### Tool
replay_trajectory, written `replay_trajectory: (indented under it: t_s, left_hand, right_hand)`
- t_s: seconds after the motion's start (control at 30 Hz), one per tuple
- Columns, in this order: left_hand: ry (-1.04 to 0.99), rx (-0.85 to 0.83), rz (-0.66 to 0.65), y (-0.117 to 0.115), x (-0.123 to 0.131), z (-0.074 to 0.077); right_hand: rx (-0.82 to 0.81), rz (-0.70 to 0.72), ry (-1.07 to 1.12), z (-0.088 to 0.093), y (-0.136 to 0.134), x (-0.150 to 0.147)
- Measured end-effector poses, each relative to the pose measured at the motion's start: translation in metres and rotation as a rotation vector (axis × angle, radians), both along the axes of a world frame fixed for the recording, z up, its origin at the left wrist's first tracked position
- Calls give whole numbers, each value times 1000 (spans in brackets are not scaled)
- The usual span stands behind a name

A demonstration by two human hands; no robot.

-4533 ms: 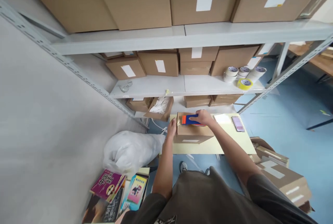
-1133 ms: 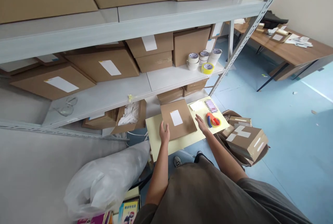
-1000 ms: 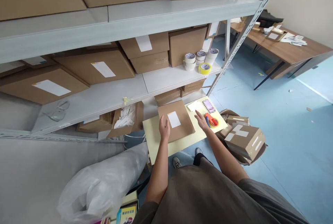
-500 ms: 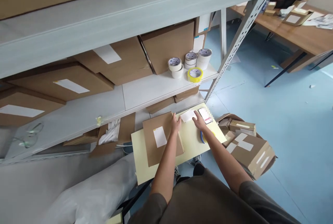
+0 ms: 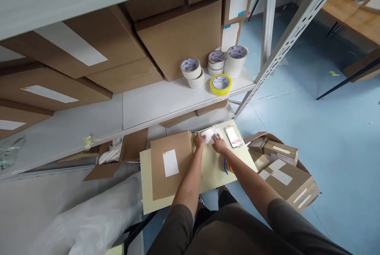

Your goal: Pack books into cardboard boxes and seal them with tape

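Observation:
A small stack of white paper slips (image 5: 209,133) lies at the far edge of a pale yellow tabletop (image 5: 212,176). My left hand (image 5: 200,140) grips the left end of the slips, fingers curled. My right hand (image 5: 219,143) has its fingers closed on their right side; its thumb is partly hidden. Left of my hands sits a closed cardboard box (image 5: 160,182) with a white label (image 5: 171,163). A phone-like item (image 5: 233,136), partly blurred out, lies right of my right hand. Beside my right forearm a blue-edged tape dispenser (image 5: 226,166) is half covered.
On the grey shelf (image 5: 154,101) ahead stand white tape rolls (image 5: 191,69), a yellow tape roll (image 5: 220,85) and large cardboard boxes (image 5: 184,37). To the right, a carton (image 5: 289,180) sits among other boxes on the blue floor. A wrapped bulky bundle (image 5: 97,215) lies lower left.
My right hand has moved closer to my left, and the slips now lie lower between them. The view has shifted nearer to the shelf; the box appears further left.

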State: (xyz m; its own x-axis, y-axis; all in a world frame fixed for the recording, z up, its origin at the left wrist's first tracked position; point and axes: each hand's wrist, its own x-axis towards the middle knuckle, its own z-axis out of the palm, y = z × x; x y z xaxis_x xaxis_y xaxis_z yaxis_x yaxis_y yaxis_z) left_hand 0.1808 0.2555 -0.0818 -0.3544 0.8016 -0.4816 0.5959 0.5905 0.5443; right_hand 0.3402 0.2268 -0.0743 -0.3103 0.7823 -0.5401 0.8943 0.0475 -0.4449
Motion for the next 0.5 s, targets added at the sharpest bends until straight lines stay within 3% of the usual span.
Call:
replay_trajectory:
  t_s: [0.13, 0.27, 0.37, 0.5]
  left_hand:
    - [-8, -18, 13, -1, 5, 0]
    - [-26, 159, -58, -4, 5, 6]
    - [-120, 308, -160, -6, -2, 17]
    - [-283, 368, -288, -6, -14, 43]
  right_hand:
    - [-5, 13, -8, 1, -2, -4]
    - [-19, -41, 68, -3, 0, 1]
    - [27, -212, 252, -5, 0, 10]
    - [116, -546, 547, 5, 2, 27]
